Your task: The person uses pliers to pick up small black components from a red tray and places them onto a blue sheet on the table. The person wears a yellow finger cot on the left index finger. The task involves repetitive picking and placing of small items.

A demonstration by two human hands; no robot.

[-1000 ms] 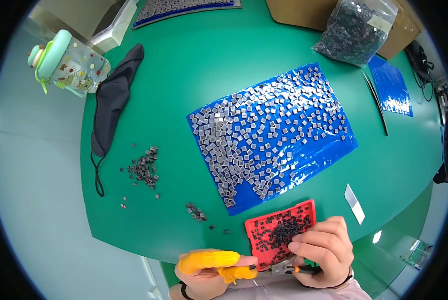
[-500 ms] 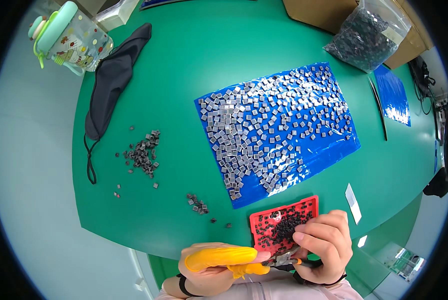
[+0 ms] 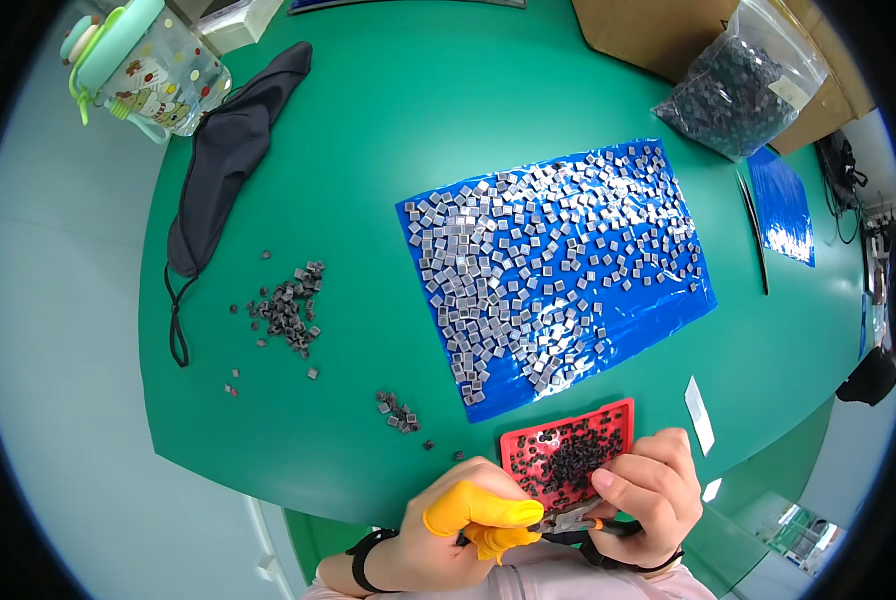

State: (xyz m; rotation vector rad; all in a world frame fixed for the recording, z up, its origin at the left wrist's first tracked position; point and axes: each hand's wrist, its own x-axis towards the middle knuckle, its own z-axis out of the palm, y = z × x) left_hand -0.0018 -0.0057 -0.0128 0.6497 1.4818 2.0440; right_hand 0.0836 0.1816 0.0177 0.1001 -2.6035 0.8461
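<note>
My right hand [image 3: 656, 497] is closed around a pair of small pliers [image 3: 570, 518] with orange and black handles. The jaws point left toward my left hand [image 3: 438, 535], which has yellow finger covers [image 3: 478, 512] on its thumb and finger. Those covered tips are pinched together at the jaws; a small dark bit shows there, too little to name. Just beyond the pliers lies a shallow red tray [image 3: 626, 412] holding many tiny black pieces [image 3: 576, 462]. My right fingers reach over its near right corner.
Small square grey pieces [image 3: 468, 262] cover much of a blue sheet [image 3: 653, 312]. Loose piles [image 3: 288, 312] lie to the left. A black cloth mask [image 3: 223, 165], clear bottle [image 3: 163, 85], bag of dark pieces [image 3: 738, 95], tweezers [image 3: 754, 235] and white strip [image 3: 699, 415] surround them.
My left hand has shifted right and its fingers have curled in tighter at the plier jaws. The right hand still holds the pliers. The whole view has shifted slightly.
</note>
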